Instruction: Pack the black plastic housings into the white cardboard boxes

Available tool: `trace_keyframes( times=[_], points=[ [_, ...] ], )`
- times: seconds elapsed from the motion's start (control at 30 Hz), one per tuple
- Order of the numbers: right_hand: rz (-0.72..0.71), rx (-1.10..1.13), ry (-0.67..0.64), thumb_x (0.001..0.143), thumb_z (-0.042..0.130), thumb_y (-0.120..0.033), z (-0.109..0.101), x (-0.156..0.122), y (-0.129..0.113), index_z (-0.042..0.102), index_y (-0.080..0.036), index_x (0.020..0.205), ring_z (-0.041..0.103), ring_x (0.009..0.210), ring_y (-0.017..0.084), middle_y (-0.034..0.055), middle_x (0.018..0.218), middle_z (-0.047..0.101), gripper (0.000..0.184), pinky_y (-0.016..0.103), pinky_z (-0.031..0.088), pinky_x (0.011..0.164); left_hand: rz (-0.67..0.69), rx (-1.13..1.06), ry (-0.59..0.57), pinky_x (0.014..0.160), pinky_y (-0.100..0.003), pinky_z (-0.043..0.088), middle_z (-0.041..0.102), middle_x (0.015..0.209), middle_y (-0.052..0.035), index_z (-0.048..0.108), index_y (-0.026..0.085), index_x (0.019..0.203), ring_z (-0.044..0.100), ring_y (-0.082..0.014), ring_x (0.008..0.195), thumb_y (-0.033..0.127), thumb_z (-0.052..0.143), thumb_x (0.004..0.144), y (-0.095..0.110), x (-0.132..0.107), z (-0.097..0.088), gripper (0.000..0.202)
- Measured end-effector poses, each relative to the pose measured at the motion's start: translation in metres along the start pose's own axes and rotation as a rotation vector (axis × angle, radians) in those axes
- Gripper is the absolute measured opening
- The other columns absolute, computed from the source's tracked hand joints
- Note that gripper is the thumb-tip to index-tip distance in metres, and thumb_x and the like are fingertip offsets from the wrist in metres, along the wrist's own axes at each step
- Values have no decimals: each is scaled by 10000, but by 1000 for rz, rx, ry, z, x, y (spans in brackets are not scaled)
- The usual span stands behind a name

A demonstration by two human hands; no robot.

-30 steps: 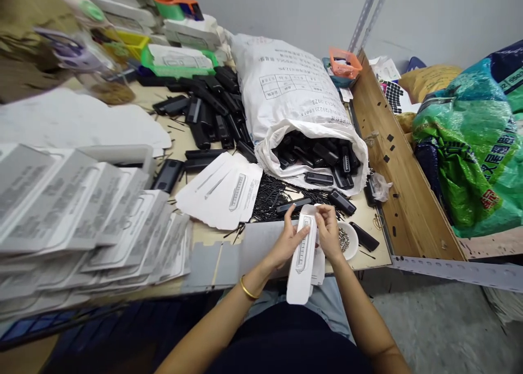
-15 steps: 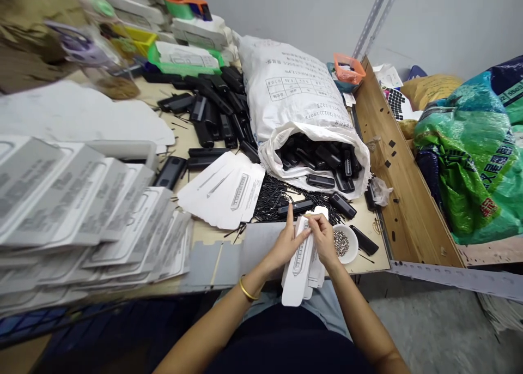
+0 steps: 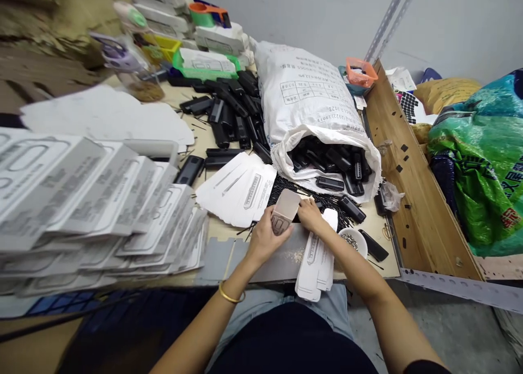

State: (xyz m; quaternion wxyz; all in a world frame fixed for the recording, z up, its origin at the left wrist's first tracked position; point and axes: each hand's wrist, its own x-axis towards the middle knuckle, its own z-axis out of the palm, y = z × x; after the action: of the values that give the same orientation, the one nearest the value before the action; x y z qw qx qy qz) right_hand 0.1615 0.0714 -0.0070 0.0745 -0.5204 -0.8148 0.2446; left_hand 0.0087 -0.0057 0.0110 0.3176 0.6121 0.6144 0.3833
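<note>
Wooden table (image 3: 384,254) carries a white sack (image 3: 304,98) open toward the person and full of black plastic parts, with fanned stacks of printed cartons (image 3: 93,199) on the left. A smaller pile of flat cartons (image 3: 316,262) overhangs the near edge beside a small bowl (image 3: 352,239) of metal bits. Left hand (image 3: 263,240) has its fingers wrapped around a folded carton (image 3: 286,210), held upright above the table's near edge; right hand (image 3: 310,215) is curled against its right side, grip unclear.
</note>
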Motion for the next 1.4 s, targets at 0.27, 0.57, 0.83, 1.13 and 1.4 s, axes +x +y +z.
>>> trace_keyframes(
  times=[0.27,0.57,0.83,1.13,1.4],
  points=[
    [196,504,691,855,514,-339,-69,-10,22,253,-234,1332,494,1075,209,99,1228,449,553,364,409,930,-23,181,-109,965,-463,438,506,1325,-178,344,152,1368,511,-318,1201,293,629,731,-10,1,15,711],
    [172,110,237,933,384,-288,-43,-9,5,601,-171,903,515,1001,204,107,1006,577,249,339,393,906,86,59,48,969,-442,441,543,1268,-124,365,195,1348,537,-281,1159,266,620,731,5,9,23,672],
    [296,20,42,690,573,-52,-23,19,44,610,-127,700,620,853,248,151,821,672,85,343,444,779,116,41,57,1020,-451,392,501,1300,-143,334,182,1362,488,-270,1211,270,612,759,-1,4,32,669],
    [67,888,563,852,487,-280,-62,-25,9,435,-249,1131,576,589,110,-36,763,571,286,261,503,597,103,25,18,1026,-483,374,475,1319,-148,307,193,1387,460,-293,1230,265,620,753,0,8,42,710],
    [49,651,510,809,591,-271,-51,-58,-15,566,-218,1058,543,939,182,64,1050,557,256,326,473,820,265,-66,39,1045,-458,369,476,1319,-118,324,229,1340,455,-245,1246,185,595,767,4,1,43,636]
  ],
)
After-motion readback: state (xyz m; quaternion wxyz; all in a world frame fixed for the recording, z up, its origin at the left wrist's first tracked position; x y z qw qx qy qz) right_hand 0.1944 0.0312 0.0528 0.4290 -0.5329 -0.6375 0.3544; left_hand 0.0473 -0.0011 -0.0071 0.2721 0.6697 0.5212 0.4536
